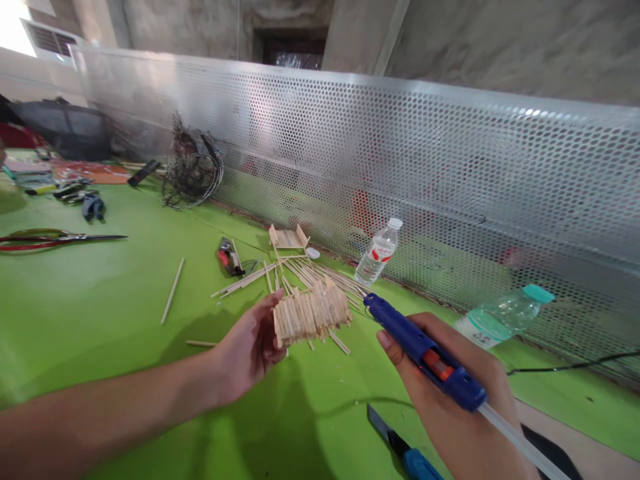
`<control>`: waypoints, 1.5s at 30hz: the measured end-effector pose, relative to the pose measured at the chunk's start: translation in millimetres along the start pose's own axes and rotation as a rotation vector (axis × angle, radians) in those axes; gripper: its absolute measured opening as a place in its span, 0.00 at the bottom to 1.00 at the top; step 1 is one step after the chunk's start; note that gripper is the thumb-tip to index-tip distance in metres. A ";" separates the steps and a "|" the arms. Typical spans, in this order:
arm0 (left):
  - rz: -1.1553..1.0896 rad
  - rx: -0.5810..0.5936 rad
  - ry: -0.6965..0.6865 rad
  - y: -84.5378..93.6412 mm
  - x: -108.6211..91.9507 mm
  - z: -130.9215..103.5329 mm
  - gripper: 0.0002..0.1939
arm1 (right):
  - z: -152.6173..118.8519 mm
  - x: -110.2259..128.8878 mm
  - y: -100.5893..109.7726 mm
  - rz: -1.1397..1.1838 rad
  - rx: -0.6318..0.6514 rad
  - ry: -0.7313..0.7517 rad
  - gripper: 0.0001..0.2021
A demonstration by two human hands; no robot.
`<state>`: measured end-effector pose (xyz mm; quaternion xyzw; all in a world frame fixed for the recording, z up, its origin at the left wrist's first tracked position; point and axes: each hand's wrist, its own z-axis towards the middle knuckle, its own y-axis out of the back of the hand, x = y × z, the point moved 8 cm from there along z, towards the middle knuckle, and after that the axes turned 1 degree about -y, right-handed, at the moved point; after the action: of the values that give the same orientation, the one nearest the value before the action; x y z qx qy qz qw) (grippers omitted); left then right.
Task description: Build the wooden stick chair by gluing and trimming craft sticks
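Head view: left hand [250,350] pinches a stick panel [311,312] by its near end above the green table [100,313], long axis running left-right, slightly tilted. Right hand [450,393] wraps closed around a blue glue gun [425,353], nozzle pointing up-left toward the panel's right edge, just apart. Loose sticks [300,270] lie behind; a water bottle [379,252] stands near the perforated metal screen [450,167], and a blue knife [400,447] lies by the right wrist.

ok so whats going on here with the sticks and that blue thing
A person is working at a green table. The left hand holds up a small panel of thin wooden sticks glued side by side. The right hand holds a blue hot glue gun, its nozzle pointing at the panel's right edge. Loose wooden sticks lie behind, with a clear plastic water bottle by the perforated metal screen.
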<state>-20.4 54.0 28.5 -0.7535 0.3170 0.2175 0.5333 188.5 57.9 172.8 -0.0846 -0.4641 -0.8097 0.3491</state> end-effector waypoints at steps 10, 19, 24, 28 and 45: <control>0.210 0.002 0.036 10.0 4.8 2.7 0.26 | -0.9 0.0 -5.8 -0.050 0.161 0.010 0.03; 0.424 -0.074 -0.028 7.4 -2.6 0.9 0.26 | -1.4 10.2 2.8 -0.064 0.355 0.116 0.05; 0.397 0.000 -0.093 5.3 -2.1 1.3 0.23 | -14.7 16.6 -11.2 -0.076 0.539 0.253 0.03; 0.326 -0.001 -0.041 4.2 -0.7 -0.3 0.21 | -9.8 -0.8 -14.6 -0.120 0.553 0.207 0.03; 0.105 0.130 0.037 -6.0 5.0 -1.1 0.21 | -18.1 25.5 -17.6 0.002 0.138 0.137 0.13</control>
<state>-12.6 53.2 29.5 -0.7035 0.3796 0.2103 0.5628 161.6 36.6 162.3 -0.0054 -0.4936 -0.7794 0.3858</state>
